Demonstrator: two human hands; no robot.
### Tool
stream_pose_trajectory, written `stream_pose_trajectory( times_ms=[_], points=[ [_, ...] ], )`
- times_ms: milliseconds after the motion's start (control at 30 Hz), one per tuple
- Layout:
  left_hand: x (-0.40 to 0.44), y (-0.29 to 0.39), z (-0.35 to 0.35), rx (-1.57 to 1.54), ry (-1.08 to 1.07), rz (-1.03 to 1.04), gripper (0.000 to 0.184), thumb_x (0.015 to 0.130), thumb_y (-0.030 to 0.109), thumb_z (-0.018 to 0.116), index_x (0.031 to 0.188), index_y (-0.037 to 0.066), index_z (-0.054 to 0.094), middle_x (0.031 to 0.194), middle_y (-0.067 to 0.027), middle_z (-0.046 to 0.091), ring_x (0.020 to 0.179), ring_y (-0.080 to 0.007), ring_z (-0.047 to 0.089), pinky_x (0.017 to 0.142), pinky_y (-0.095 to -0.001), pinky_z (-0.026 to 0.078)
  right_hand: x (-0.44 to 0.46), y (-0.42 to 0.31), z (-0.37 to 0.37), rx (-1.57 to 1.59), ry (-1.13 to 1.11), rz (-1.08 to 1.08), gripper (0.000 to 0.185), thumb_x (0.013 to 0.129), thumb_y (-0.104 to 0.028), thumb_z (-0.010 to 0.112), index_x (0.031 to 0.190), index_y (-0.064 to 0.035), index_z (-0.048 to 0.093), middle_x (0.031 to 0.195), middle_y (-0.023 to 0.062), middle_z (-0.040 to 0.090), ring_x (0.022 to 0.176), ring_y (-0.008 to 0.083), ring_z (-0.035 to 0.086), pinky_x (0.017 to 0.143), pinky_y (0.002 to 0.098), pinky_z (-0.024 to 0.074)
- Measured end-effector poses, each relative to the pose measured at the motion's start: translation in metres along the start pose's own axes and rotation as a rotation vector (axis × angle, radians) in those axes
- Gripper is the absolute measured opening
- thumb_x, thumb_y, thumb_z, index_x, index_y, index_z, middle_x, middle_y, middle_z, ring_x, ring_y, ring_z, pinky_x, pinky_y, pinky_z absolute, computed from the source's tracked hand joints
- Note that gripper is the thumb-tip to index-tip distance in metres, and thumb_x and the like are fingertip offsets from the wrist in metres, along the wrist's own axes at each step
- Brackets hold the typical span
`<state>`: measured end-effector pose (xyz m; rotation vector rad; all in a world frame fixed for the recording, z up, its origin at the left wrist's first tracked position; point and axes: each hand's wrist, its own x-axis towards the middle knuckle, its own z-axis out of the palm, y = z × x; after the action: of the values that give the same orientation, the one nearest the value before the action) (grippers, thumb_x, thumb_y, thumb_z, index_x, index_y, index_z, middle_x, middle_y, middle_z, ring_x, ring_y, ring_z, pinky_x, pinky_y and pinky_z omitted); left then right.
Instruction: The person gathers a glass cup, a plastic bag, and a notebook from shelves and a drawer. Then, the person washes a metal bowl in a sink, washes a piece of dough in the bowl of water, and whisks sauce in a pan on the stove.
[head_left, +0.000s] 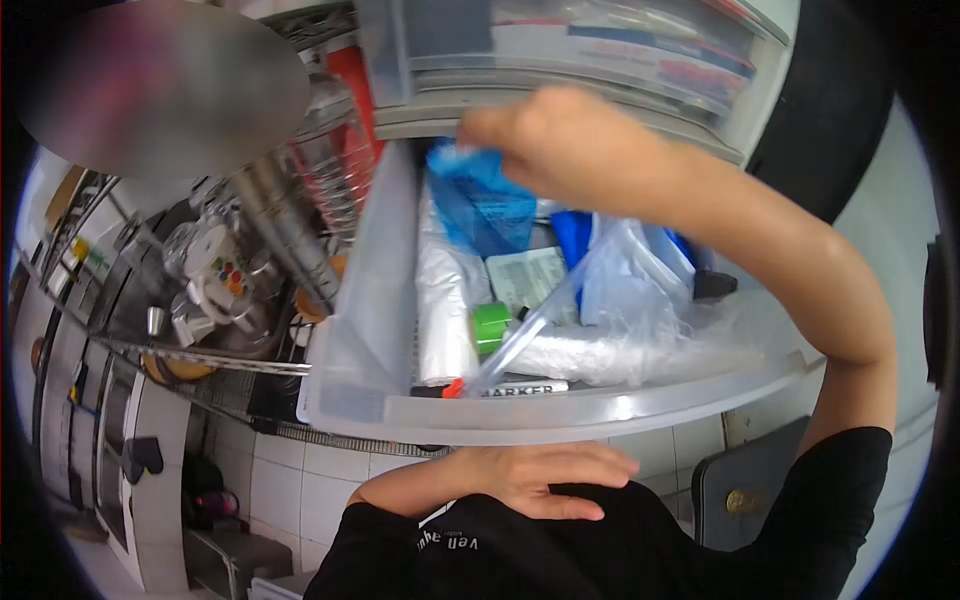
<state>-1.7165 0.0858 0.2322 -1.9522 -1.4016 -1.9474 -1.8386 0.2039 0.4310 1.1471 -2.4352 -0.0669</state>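
My right hand, somewhat blurred, is over the back of an open translucent drawer. Its fingers are pinched at the upper edge of a blue plastic bag, which hangs over the drawer's contents. Just in front of the drawer, my left hand lies near my black shirt, thumb apart from the fingers, holding nothing. Inside the drawer are a white plastic roll, a green roll, a marker, a printed packet and crumpled clear plastic bags.
Above the open drawer is another translucent drawer with packets inside. A wire rack on the left holds a patterned mug and other kitchenware. Clear plastic containers stand beside the drawer. A dark chair is at lower right.
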Motion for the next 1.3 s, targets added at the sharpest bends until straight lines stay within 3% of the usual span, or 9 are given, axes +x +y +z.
stream_pose_trajectory(
  times_ms=[300,467,567,633,800,933,1033,1100,1300],
  points=[
    [0.032,-0.042,0.012,0.046,0.731,-0.022,0.02,0.095,0.005,0.052,0.108,0.004,0.038,0.072,-0.0075,0.052,0.051,-0.0166,0.05,0.048,-0.029,0.049,-0.173,0.026,-0.136,0.762,0.845,0.422,0.03,0.088,-0.005,0.054,0.119,-0.003,0.055,0.092,0.007,0.064,0.076,0.0143,0.061,0.072,0.0297,0.0532],
    [0.074,-0.085,-0.026,0.232,0.934,-0.185,0.021,0.095,0.017,0.054,0.102,-0.002,0.048,0.087,-0.0144,0.055,0.079,-0.0223,0.057,0.076,-0.0361,0.05,-0.358,-0.02,-0.085,1.109,1.296,0.332,0.02,0.087,-0.01,0.057,0.107,-0.0042,0.058,0.087,0.0042,0.064,0.074,0.0155,0.061,0.07,0.0318,0.0513],
    [0.091,-0.111,-0.034,0.058,1.097,-0.196,0.028,0.092,0.016,0.057,0.107,-0.007,0.052,0.098,-0.0186,0.055,0.091,-0.026,0.058,0.078,-0.0369,0.051,-0.447,-0.102,-0.017,1.08,1.421,1.189,0.019,0.087,-0.018,0.061,0.101,-0.0057,0.061,0.091,0.0029,0.062,0.083,0.0119,0.058,0.073,0.0307,0.0492],
    [0.119,-0.126,0.019,0.467,1.368,0.024,0.024,0.091,0.014,0.057,0.102,-0.006,0.052,0.1,-0.0217,0.057,0.09,-0.0282,0.06,0.071,-0.0379,0.055,-0.538,-0.155,0.07,1.451,1.302,1.105,0.023,0.09,-0.023,0.061,0.106,-0.0067,0.06,0.096,0.0035,0.063,0.087,0.0124,0.059,0.078,0.032,0.0505],
    [0.119,-0.186,0.319,0.281,-0.159,-0.099,0.063,0.071,0.013,0.08,0.123,-0.001,0.046,0.112,-0.0151,0.055,0.109,-0.0259,0.052,0.099,-0.04,0.042,-0.628,-0.292,0.07,1.519,1.591,1.348,0.02,0.096,-0.026,0.055,0.105,-0.0089,0.06,0.098,0.0057,0.065,0.093,0.0178,0.064,0.086,0.0342,0.0534],
    [0.037,-0.266,0.522,0.104,-0.684,-0.503,0.123,0.063,0.047,0.086,0.147,-0.006,0.014,0.153,-0.0268,0.016,0.144,-0.0378,0.015,0.117,-0.045,0.019,-0.688,-0.353,0.026,1.618,2.106,0.872,0.025,0.089,-0.022,0.063,0.107,-0.0063,0.055,0.084,0.0061,0.057,0.072,0.0153,0.058,0.064,0.0299,0.0527],
    [-0.001,-0.327,0.614,0.314,-0.65,-0.317,0.128,0.06,0.05,0.086,0.144,-0.013,0.013,0.151,-0.0319,0.015,0.143,-0.0416,0.013,0.117,-0.0447,0.018,-0.724,-0.402,0.01,1.275,2.216,1.057,0.022,0.089,-0.02,0.063,0.104,-0.0052,0.056,0.079,0.0073,0.056,0.066,0.0163,0.056,0.058,0.0299,0.0514],
    [-0.012,-0.362,0.659,0.349,-0.555,-0.38,0.123,0.058,0.047,0.088,0.142,-0.012,0.02,0.146,-0.0314,0.025,0.139,-0.0424,0.022,0.115,-0.0462,0.023,-0.721,-0.433,0.007,0.506,2.094,1.74,0.028,0.092,-0.032,0.058,0.099,-0.0041,0.058,0.073,0.009,0.056,0.061,0.0183,0.055,0.053,0.0312,0.0495],
    [-0.02,-0.373,0.692,0.169,-0.422,-0.44,0.077,0.066,0.027,0.087,0.124,-0.002,0.047,0.124,-0.0191,0.055,0.116,-0.0342,0.053,0.101,-0.0416,0.041,-0.72,-0.562,0.019,0.771,2.975,0.892,0.073,0.093,-0.068,0.028,0.079,-0.0033,0.058,0.067,0.0127,0.054,0.055,0.0254,0.051,0.049,0.0369,0.0421]
  ],
)
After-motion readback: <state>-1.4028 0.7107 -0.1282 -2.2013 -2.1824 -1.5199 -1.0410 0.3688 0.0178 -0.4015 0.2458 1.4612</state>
